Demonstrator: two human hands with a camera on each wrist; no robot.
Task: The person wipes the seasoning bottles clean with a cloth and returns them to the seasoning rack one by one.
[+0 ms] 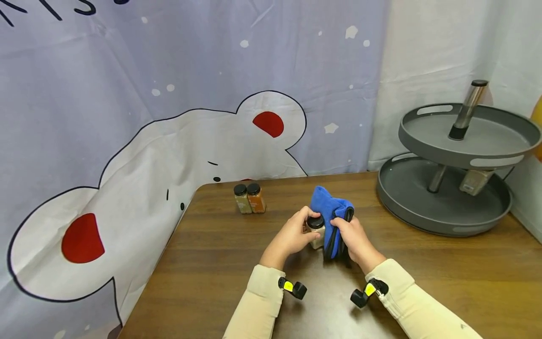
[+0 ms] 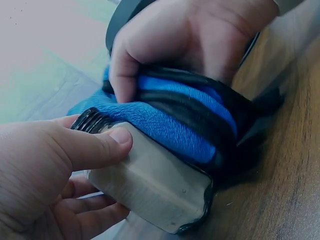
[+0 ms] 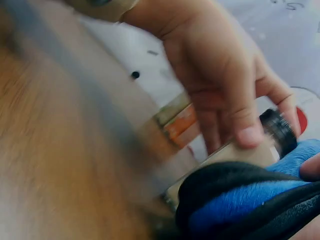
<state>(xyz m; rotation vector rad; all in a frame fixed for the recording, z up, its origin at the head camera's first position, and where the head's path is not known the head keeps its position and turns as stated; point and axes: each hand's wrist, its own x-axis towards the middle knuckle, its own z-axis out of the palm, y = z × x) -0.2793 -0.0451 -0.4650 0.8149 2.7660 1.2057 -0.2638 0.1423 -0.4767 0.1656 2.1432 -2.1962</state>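
A spice jar (image 1: 316, 230) with a black lid and pale contents is held in my left hand (image 1: 293, 235), thumb on one side and fingers round the other. In the left wrist view the jar (image 2: 155, 180) tilts, its glass side facing the camera. My right hand (image 1: 353, 238) grips a folded blue cloth (image 1: 328, 207) with black edging. The cloth lies against the side of the jar. In the right wrist view the blue cloth (image 3: 235, 200) covers part of the jar, and only a little of my right hand shows at the edge.
Two spice jars with black lids, one greenish (image 1: 243, 200) and one orange (image 1: 256, 200), stand together at the back of the wooden table (image 1: 220, 273). On the right is a grey two-tier round tray (image 1: 444, 226), with another jar (image 1: 476, 182) on its lower tier. A printed curtain hangs behind.
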